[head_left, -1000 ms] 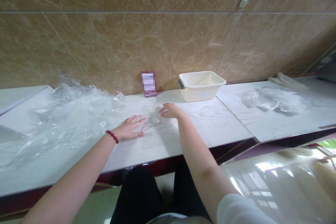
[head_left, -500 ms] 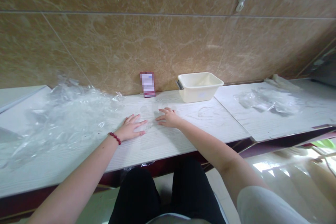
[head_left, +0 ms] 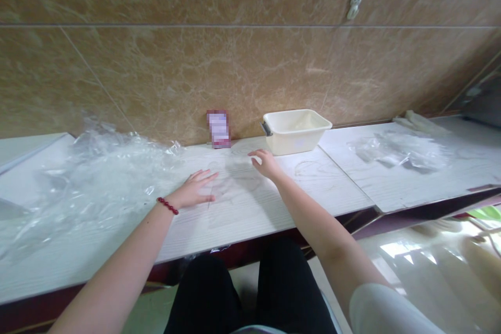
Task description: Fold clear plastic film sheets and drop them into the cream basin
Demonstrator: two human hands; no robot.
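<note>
I look down on a tabletop of pale board printed with wood grain, set against a wall of brown marbled tile with cream veins. The left hand lies with fingers spread, palm down; a string of round red beads circles its wrist. Beside its thumb I make out a faint straight edge of clear film, thin and flat on the board, though I cannot trace its full outline. The right hand is half curled, finger and thumb parted, near the front left corner of a cream plastic tub. The two hands are well apart, and I see neither clamped on anything.

Compared with half a second ago, the right hand has drawn back from the film toward the tub and its fingers have curled; the left keeps nearly the same place, still spread.

The tub is rectangular, with rounded corners, a wide rim and a dark grey clip at its left end. Its near wall hides the bottom, so I cannot tell what it holds. Left of the tub, a red-edged card leans on the wall. Crumpled, glossy clear plastic heaps up at left; a smaller crinkled pile lies at right.
</note>
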